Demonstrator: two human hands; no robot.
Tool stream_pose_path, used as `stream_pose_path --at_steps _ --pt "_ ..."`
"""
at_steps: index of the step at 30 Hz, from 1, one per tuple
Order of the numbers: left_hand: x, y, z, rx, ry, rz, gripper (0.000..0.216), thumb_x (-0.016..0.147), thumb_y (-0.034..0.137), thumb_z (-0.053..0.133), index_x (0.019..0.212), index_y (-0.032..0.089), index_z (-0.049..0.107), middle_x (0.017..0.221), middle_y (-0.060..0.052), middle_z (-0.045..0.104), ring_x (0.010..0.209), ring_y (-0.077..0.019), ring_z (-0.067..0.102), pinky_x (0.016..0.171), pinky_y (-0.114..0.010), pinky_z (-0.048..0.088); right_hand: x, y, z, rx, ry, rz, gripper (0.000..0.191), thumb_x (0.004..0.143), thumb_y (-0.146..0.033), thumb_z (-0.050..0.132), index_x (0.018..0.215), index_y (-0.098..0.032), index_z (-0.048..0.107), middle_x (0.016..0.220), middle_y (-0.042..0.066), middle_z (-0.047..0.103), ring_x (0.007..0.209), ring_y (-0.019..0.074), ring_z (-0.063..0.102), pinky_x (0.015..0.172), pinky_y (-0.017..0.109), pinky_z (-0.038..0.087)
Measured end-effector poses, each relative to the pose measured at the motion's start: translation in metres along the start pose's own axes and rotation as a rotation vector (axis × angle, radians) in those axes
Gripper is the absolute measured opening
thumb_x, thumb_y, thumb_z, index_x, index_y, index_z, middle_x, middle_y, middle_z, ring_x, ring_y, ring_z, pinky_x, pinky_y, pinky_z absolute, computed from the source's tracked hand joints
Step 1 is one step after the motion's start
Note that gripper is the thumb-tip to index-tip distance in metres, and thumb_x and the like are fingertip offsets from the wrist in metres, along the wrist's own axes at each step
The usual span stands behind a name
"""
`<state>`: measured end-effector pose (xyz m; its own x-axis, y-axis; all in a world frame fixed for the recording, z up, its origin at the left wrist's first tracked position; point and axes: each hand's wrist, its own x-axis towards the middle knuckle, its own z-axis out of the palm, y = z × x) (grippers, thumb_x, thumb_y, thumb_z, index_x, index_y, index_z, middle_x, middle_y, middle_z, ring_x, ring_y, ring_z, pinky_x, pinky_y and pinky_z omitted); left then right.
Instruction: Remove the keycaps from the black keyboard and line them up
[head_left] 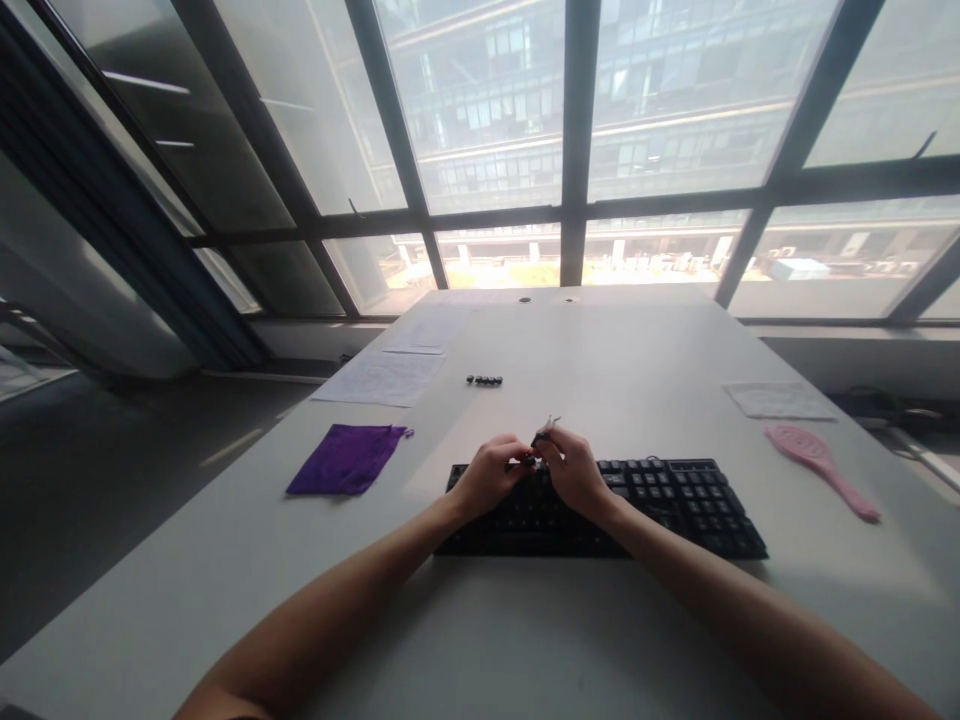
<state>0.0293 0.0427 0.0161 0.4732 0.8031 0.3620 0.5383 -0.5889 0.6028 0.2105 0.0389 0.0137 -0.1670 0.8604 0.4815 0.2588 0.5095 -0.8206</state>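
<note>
While the left hand (489, 477) and right hand (576, 477) meet over the keyboard's (675, 495) 12 o'clock edge, the left fingers pinch nearly together on a tiny black piece (528, 460); the right fingers close on a small dark object (539, 438), too small to identify. From the keyboard, black keys (489, 380) lie at 11 o'clock on the white worktop (600, 370), a purple pouch (345, 460) at 9, a pink brush (810, 452) at 3.
</note>
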Motion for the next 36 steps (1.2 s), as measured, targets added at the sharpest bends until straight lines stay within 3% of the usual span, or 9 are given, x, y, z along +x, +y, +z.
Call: stream_pose_path --at_steps 5,13,17,22,28,31,36 --pt "0.000 0.004 -0.003 -0.045 0.013 0.023 0.015 0.086 0.025 0.068 0.101 0.022 0.069 0.095 -0.005 0.067 0.089 -0.0191 0.062 0.081 -0.032 0.050 0.000 0.000 0.000 0.018 0.003 -0.013 0.021 0.094 -0.024 0.047 0.077 -0.020 0.058 0.076 0.002 0.065 0.072 0.0163 0.057 0.071 0.028 0.042" --pt "0.000 0.001 -0.002 -0.012 0.066 -0.034 0.010 0.085 0.031 0.071 0.087 0.022 0.067 0.081 -0.001 0.067 0.076 -0.0174 0.061 0.075 -0.032 0.049 -0.001 0.000 0.001 -0.005 -0.014 -0.051 0.019 0.095 -0.021 0.048 0.082 -0.020 0.061 0.082 0.002 0.066 0.079 0.0169 0.059 0.076 0.029 0.044" --pt "-0.002 0.000 0.001 0.080 0.071 -0.027 0.016 0.086 0.032 0.068 0.077 0.021 0.061 0.079 -0.002 0.063 0.075 -0.0179 0.058 0.071 -0.032 0.046 -0.004 0.000 0.000 -0.063 -0.121 -0.137 0.021 0.097 -0.021 0.045 0.085 -0.020 0.062 0.087 0.004 0.065 0.081 0.0175 0.058 0.076 0.029 0.044" --pt "-0.004 0.001 0.003 0.218 0.091 0.003 0.013 0.089 0.029 0.061 0.079 0.022 0.057 0.083 -0.004 0.062 0.080 -0.0203 0.057 0.070 -0.031 0.044 -0.006 0.001 -0.001 -0.150 -0.193 -0.218 0.022 0.098 -0.018 0.043 0.087 -0.021 0.062 0.087 0.005 0.061 0.081 0.0181 0.055 0.074 0.029 0.044" --pt "-0.007 -0.002 0.006 0.265 0.045 -0.048 0.023 0.092 0.029 0.055 0.070 0.021 0.055 0.070 -0.003 0.060 0.065 -0.0194 0.055 0.061 -0.031 0.040 -0.009 0.003 0.000 -0.307 -0.299 -0.381 0.025 0.094 -0.010 0.040 0.090 -0.022 0.061 0.085 0.006 0.059 0.081 0.0195 0.051 0.073 0.030 0.042" --pt "-0.006 -0.004 0.008 0.240 0.039 -0.002 0.018 0.092 0.030 0.057 0.077 0.020 0.058 0.078 -0.005 0.064 0.073 -0.0204 0.059 0.067 -0.031 0.044 -0.009 0.004 0.001 -0.250 -0.218 -0.315 0.022 0.095 -0.012 0.041 0.088 -0.022 0.060 0.084 0.005 0.059 0.078 0.0181 0.051 0.072 0.029 0.042" --pt "-0.002 -0.002 0.007 0.150 0.041 0.056 0.011 0.090 0.031 0.065 0.093 0.021 0.062 0.095 -0.006 0.065 0.091 -0.0214 0.062 0.081 -0.032 0.049 -0.003 0.002 0.001 -0.124 -0.034 -0.074 0.023 0.097 -0.022 0.045 0.077 -0.020 0.055 0.074 0.001 0.059 0.069 0.0148 0.052 0.066 0.027 0.039"
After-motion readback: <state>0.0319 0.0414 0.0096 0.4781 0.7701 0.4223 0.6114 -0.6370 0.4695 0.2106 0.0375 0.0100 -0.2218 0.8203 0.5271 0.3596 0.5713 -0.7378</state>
